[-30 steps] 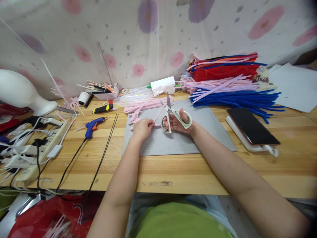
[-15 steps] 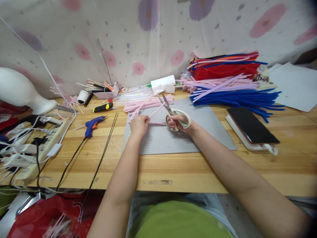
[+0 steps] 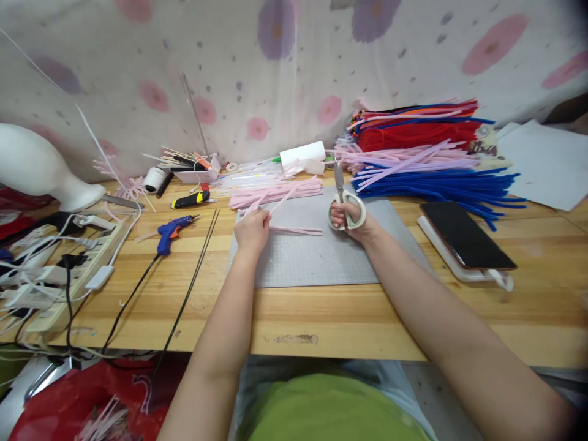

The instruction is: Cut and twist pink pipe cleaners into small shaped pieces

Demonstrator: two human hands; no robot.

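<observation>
My left hand [image 3: 252, 231] is closed over the left part of a grey cutting mat [image 3: 316, 263], with a pink pipe cleaner [image 3: 283, 200] sticking up out of the fist. More pink pipe cleaners [image 3: 298, 231] lie on the mat just right of that hand; whether the fist grips these too is hidden. My right hand [image 3: 350, 220] holds a pair of scissors [image 3: 340, 177] with pale green handles, fingers through the loops. Their blades look closed and point away from me. Behind my left hand lies a pile of pink pipe cleaners [image 3: 280, 192].
Blue pipe cleaners [image 3: 436, 187] and red ones [image 3: 413, 133] are stacked at the back right. A phone [image 3: 468, 234] rests on a white block at right. To the left are a blue glue gun [image 3: 169, 234], a yellow-black cutter [image 3: 190, 199] and a power strip [image 3: 87, 275] with tangled cables.
My right hand has moved right with the scissors, away from the pink pipe cleaner. The scissors' blades have closed and turned more upright. My left hand has shifted slightly left.
</observation>
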